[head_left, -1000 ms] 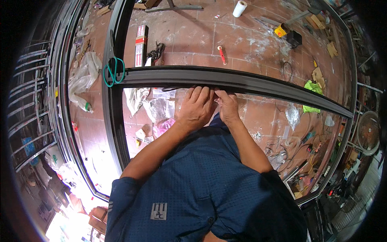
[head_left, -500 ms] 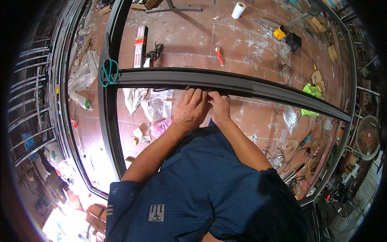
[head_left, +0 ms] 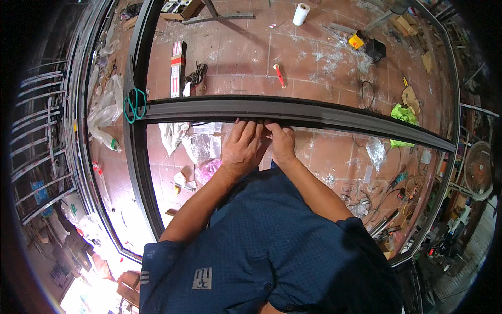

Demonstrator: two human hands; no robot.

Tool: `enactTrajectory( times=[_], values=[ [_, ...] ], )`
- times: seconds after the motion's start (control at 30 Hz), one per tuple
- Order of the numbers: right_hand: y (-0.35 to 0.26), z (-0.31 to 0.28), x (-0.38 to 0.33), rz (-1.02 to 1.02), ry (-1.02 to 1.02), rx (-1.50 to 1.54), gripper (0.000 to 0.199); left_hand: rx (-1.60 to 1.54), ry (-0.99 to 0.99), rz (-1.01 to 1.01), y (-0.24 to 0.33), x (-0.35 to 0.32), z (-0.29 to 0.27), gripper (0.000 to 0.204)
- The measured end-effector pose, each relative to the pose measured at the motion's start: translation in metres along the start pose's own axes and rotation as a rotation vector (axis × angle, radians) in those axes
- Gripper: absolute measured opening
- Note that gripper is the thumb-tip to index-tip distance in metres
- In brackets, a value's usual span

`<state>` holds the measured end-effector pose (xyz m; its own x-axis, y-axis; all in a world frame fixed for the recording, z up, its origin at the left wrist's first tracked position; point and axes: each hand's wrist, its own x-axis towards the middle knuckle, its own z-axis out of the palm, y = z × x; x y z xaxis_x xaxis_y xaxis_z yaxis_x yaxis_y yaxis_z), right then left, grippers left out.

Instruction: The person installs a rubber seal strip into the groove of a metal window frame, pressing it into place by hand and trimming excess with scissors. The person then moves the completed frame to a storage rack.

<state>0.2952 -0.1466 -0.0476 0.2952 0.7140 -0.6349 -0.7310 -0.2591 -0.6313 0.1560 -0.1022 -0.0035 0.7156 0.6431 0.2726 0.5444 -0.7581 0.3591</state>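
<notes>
Has left hand [head_left: 242,149] and right hand [head_left: 283,144] close together at the near edge of a dark grey crossbar [head_left: 298,111], with left fingers bent side by side against that edge and with right thumb and forefinger near each other. Cannot tell about a grip on anything (with fingertips partly hidden at the bar). Finds the crossbar just in front of the body, joined at left to a dark upright bar [head_left: 139,178], with teal-handled scissors [head_left: 135,104] at the joint. Looks through onto reddish floor tiles [head_left: 238,68], with a long red-and-white box [head_left: 177,65], a small red object [head_left: 280,77] and a white roll [head_left: 300,14] beyond, and with a lime-green bag [head_left: 403,115] at right, partly behind the crossbar.
</notes>
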Motion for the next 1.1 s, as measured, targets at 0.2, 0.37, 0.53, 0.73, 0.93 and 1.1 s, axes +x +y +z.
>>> enactTrajectory(
  times=[0.2,0.37,0.53,0.73,0.93,1.1],
  values=[
    [-0.003,-0.027,0.003,-0.055,-0.110,-0.033,0.018,-0.011,-0.002,-0.050,0.023,0.010,0.010,0.070],
    [0.018,-0.051,0.018,-0.134,-0.015,-0.177,0.016,-0.030,-0.088,-0.009,0.026,0.006,0.016,0.077],
    [-0.010,-0.039,0.006,-0.129,-0.083,-0.166,0.026,-0.051,-0.044,-0.069,0.038,0.020,0.010,0.077],
    [-0.023,-0.063,0.005,-0.111,0.001,-0.119,0.025,-0.150,-0.063,0.070,0.055,0.031,0.019,0.063],
    [-0.029,-0.064,0.004,-0.084,-0.027,-0.172,0.023,-0.149,-0.108,0.042,0.060,0.037,0.013,0.059],
    [-0.053,-0.077,-0.008,-0.121,-0.021,-0.026,0.016,-0.133,-0.080,0.134,0.077,0.044,0.022,0.058]
  ],
)
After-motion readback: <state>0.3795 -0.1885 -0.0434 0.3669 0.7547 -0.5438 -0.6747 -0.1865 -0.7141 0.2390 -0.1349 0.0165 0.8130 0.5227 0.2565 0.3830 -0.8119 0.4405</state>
